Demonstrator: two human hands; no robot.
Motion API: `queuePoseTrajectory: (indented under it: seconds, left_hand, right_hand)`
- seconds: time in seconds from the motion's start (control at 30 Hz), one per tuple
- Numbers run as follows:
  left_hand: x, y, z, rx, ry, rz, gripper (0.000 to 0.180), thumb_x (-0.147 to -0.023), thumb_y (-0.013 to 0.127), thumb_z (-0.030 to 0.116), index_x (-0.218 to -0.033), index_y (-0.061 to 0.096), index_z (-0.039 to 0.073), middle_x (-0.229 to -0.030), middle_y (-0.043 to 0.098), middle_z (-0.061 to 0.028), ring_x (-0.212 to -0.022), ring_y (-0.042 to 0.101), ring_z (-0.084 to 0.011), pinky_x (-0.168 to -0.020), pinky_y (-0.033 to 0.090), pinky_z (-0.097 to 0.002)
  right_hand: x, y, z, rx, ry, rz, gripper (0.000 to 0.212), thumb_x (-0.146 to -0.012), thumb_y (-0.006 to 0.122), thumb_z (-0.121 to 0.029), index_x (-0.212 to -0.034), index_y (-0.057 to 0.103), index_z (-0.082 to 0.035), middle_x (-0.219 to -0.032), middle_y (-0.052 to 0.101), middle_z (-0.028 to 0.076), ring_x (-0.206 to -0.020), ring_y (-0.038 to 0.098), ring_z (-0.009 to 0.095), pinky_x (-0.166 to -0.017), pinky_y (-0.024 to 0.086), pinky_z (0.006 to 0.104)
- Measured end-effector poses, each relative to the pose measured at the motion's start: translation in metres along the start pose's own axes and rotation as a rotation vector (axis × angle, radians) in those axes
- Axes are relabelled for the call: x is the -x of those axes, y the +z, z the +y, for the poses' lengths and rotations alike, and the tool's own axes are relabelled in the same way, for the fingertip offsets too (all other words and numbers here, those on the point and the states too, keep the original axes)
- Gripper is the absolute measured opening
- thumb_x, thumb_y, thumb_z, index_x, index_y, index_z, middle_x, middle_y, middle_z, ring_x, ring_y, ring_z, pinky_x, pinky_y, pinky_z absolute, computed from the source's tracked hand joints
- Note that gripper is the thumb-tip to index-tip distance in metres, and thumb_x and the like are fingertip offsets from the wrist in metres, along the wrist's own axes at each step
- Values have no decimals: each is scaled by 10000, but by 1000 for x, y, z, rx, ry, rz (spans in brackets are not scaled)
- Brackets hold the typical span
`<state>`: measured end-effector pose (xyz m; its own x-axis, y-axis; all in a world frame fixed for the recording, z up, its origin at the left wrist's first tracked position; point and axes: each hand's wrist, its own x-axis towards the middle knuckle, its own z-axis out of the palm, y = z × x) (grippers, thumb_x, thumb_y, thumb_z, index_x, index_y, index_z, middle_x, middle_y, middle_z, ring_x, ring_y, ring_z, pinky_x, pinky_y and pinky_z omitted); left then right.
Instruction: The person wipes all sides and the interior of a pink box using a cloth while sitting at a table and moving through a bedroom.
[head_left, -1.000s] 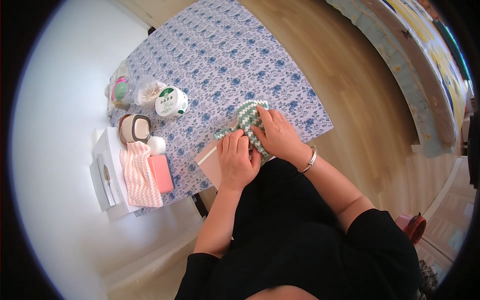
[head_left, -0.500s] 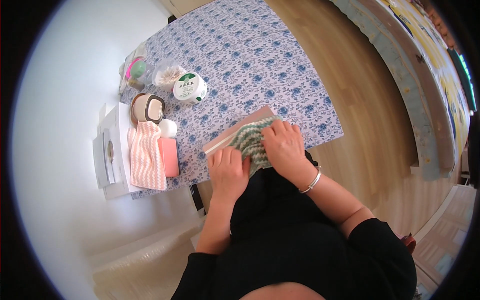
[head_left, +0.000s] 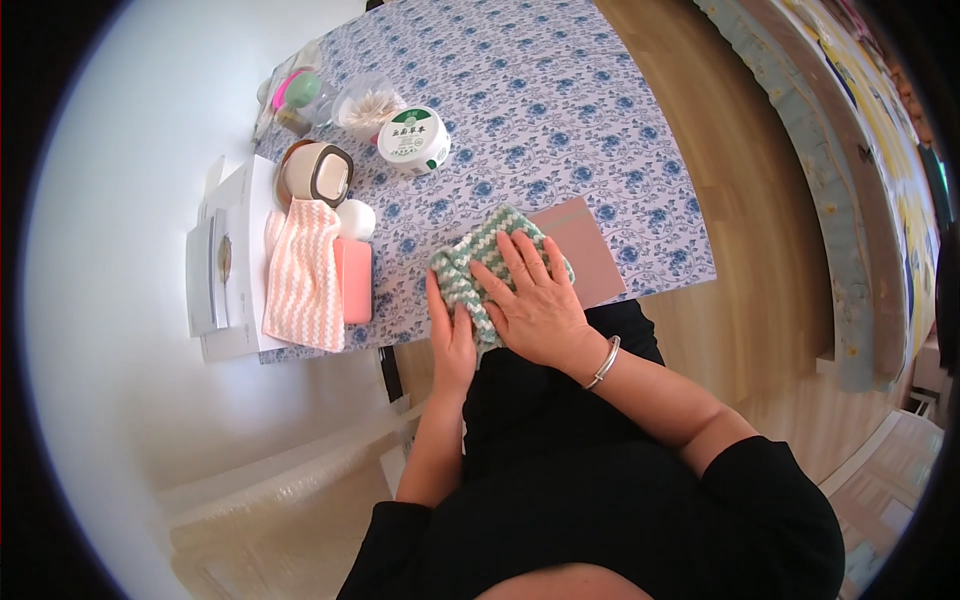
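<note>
Left side of the counter (head_left: 560, 105) crowded. White tub (head_left: 414, 138) with green-and-white lid at the front of the far group; behind it, a clear container (head_left: 362, 106) of cotton swabs, then a clear vessel (head_left: 314, 103) with green and pink parts. Nearer: a beige rounded object (head_left: 312, 172) with dark rim, a small white round jar (head_left: 356, 220), a pink box (head_left: 357, 282). Pink-and-white cloth (head_left: 305, 280) draped beside the pink box, partly over a white box (head_left: 258, 225) near the wall.

Green-and-white cloth (head_left: 462, 255) at the counter's near edge, well apart from that cluster, overlapping part of a flat pinkish-brown notebook (head_left: 588, 250). Right hand (head_left: 535, 300) lies flat on the cloth, fingers spread, hiding its middle. Left hand (head_left: 450, 335) cupped along the cloth's left edge, thumb apart from fingers; cannot tell whether it pinches the fabric.

Counter covering pale, blue floral print. Plain white wall (head_left: 120, 330) to the left; wood-look floor (head_left: 740, 190) to the right, then a bed (head_left: 850, 150) with a pale blue hanging skirt.

Both cloths zigzag-striped; the green one looks soft, thick, bunched at left. Tub squat and round, pink box smooth with rounded corners. Silver bracelet (head_left: 605, 363) on right wrist, rigid, narrow.
</note>
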<state>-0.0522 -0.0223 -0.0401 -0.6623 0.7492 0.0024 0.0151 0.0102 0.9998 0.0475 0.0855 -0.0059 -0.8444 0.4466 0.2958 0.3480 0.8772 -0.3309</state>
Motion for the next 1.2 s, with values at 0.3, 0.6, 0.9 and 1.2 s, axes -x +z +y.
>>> queuePoseTrajectory:
  seconds: [0.3,0.6,0.9,1.2]
  left_hand:
    - [8,7,-6,-42,-9,38,497,-957,311,97,-1391,106,-37,-1374,294,-167,-1215,363,-204,-995,293,-297]
    - [27,14,-5,-315,178,88,459,-951,294,54,-1376,157,-49,-1372,310,-160,-1244,332,-216,-1026,250,-310]
    - [-53,-4,2,-633,313,-78,382,-899,361,21,-1276,338,-36,-1251,367,-206,-1170,385,-343,-966,336,-363]
    - [-37,16,2,-725,384,54,338,-897,390,34,-1226,405,-44,-1203,420,-224,-1115,430,-372,-923,373,-378]
  right_hand:
    - [-1,5,-1,45,23,59,447,-856,467,-329,-1253,469,-124,-1326,383,183,-1249,325,323,-1042,175,509]
    - [0,6,-2,4,31,89,437,-849,482,-300,-1240,476,-102,-1323,383,189,-1245,324,326,-1036,179,514]
    - [0,6,-7,37,94,47,455,-833,493,-262,-1240,467,-63,-1342,365,165,-1256,319,300,-1052,160,494]
    - [8,3,8,83,118,96,462,-832,485,-278,-1206,486,-8,-1313,406,160,-1253,333,276,-1056,184,471]
